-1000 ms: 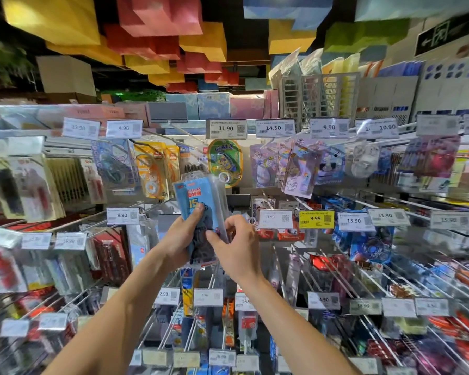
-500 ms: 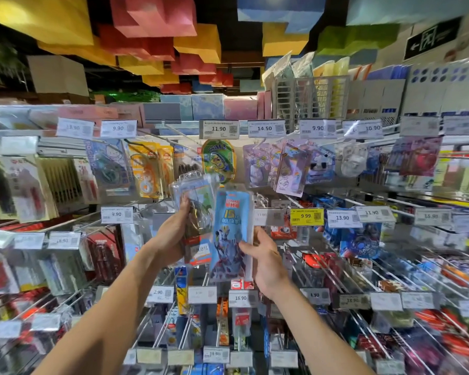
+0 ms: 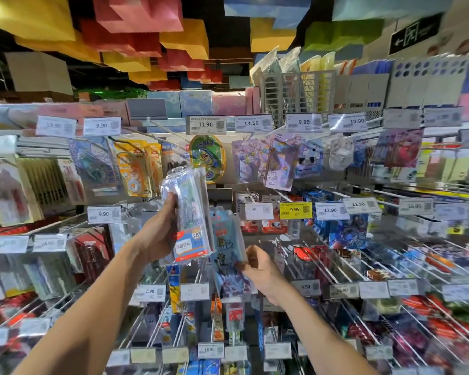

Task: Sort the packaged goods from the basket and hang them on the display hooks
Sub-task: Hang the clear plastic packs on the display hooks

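A stack of clear-fronted stationery packs (image 3: 188, 215) stands upright in the left hand (image 3: 157, 234), just left of frame centre, with the fingers wrapped round its left edge and the thumb side hidden behind it. The front pack shows a red and white label near its bottom. Touching it at about 4 o'clock is a blue cartoon-printed pack (image 3: 229, 253), which the right hand (image 3: 260, 269) pinches by its lower right edge, fingertips closed on the plastic. This pack's top seems to sit at a display hook (image 3: 214, 205), though motion blur makes it hard to tell whether it is threaded on.

At 12 o'clock from the stack hangs a green oval blister pack (image 3: 207, 158), under a price tag reading 11.90 (image 3: 205, 125). At 1 o'clock are lilac pony-printed packs (image 3: 278, 165) below a 14.50 tag (image 3: 253, 123). At 3 o'clock, a yellow 9.99 tag (image 3: 295, 209) stands out among white ones. At 10 o'clock hang orange correction-tape packs (image 3: 136, 169). At 6 o'clock, long wire pegs run toward the camera with a 2.90 tag (image 3: 150, 292) on one tip. Overhead, coloured paper blocks (image 3: 146, 20) cover the ceiling.
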Action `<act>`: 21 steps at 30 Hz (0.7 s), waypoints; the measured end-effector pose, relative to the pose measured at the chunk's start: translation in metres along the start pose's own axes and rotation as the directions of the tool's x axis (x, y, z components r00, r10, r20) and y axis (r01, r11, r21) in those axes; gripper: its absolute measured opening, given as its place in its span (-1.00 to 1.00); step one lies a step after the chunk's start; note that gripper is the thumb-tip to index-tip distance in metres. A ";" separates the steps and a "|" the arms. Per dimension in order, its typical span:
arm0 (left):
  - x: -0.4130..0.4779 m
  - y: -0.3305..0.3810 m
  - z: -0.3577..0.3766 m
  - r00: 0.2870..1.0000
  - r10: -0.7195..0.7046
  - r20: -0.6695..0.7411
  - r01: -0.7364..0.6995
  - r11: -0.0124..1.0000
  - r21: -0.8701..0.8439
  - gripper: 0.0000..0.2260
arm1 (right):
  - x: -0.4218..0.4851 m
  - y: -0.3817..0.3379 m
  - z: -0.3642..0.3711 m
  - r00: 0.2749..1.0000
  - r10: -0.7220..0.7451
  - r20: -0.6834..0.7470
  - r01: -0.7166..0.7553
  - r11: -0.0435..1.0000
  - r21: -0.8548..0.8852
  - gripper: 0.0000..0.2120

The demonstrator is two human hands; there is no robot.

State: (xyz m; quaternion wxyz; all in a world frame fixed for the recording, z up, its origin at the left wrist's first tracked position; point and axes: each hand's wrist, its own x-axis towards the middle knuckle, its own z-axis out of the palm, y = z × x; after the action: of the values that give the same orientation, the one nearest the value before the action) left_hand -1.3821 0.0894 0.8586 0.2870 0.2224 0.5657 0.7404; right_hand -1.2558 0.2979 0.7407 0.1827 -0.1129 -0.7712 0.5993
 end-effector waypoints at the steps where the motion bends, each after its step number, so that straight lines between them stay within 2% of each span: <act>1: 0.000 0.000 -0.001 1.000 0.000 0.011 0.000 1.000 -0.001 -0.36 | 0.006 0.000 0.006 1.000 -0.019 -0.023 0.019 1.000 0.003 -0.85; 4: -0.002 0.001 -0.001 1.000 -0.018 -0.006 0.018 1.000 0.001 -0.38 | 0.021 0.000 0.021 0.998 -0.016 -0.068 0.018 1.000 0.023 -0.83; 8: 0.000 0.002 -0.005 0.999 -0.022 -0.028 0.021 1.000 -0.023 -0.35 | 0.027 0.003 0.025 0.998 0.017 -0.055 -0.014 0.999 0.051 -0.83; 11: -0.001 0.004 -0.002 1.000 0.007 -0.008 -0.007 1.000 -0.019 -0.43 | 0.029 0.010 0.027 0.999 0.044 -0.029 -0.041 0.994 0.099 -0.71; 14: 0.001 0.002 -0.002 1.000 0.021 -0.011 -0.021 1.000 -0.007 -0.43 | 0.031 0.019 0.031 0.999 0.044 0.016 -0.046 0.986 0.162 -0.80; 17: 0.003 0.000 -0.006 1.000 -0.009 -0.016 0.009 1.000 0.003 -0.40 | 0.036 0.026 0.034 0.997 0.071 0.043 -0.078 0.979 0.188 -0.65; 19: 0.001 0.002 -0.005 1.000 -0.003 0.000 0.003 1.000 0.003 -0.40 | 0.038 0.022 0.034 0.995 0.097 0.028 -0.101 0.977 0.188 -0.68; 21: 0.003 0.000 -0.007 1.000 -0.015 0.002 0.015 1.000 -0.005 -0.36 | 0.041 0.014 0.033 0.989 0.145 0.015 -0.144 0.958 0.249 -0.79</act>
State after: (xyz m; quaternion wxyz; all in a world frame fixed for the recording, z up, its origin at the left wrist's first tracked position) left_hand -1.3892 0.0868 0.8573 0.2934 0.2180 0.5652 0.7395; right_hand -1.3073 0.2888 0.7264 0.1527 -0.1461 -0.6792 0.7028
